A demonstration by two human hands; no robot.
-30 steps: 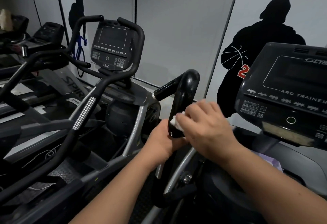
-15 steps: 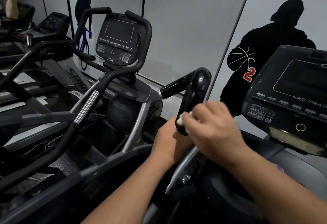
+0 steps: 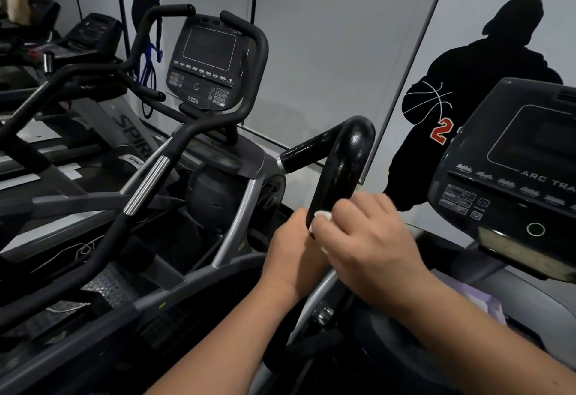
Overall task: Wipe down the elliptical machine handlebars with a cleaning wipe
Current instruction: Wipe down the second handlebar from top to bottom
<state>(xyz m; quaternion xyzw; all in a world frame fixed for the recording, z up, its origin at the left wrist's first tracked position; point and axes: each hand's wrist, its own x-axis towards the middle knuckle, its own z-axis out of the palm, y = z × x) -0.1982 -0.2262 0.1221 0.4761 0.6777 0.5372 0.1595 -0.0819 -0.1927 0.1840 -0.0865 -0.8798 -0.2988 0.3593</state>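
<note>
- Two big cardio machines were in easy view: the neighbouring elliptical [image 3: 199, 151] on the left with its own console marked 750A [image 3: 205, 61], and the nearer one the person was standing at, with an "ARC TRA…" console [image 3: 511, 173] off to the right.
- More gear sat further left, with "SPIRIT" lettering, but I couldn't count those properly, too dark and cropped.
- Two wall decals [image 3: 467, 89]: a black hooded figure with a basketball and a red 2, plus a smaller dark figure up at top left.
- One glossy black handlebar [image 3: 346, 157] curved up in the middle, looking wet and shiny.
- Two hands were on it, both low on the grip. The left hand [image 3: 293, 251] was wrapped around the bar just under the right one.
- The right hand [image 3: 371, 238] had its fingers curled over the one cleaning wipe [image 3: 322, 215], pressing it onto the handlebar. Only a small white bit of wipe peeked out.
</note>
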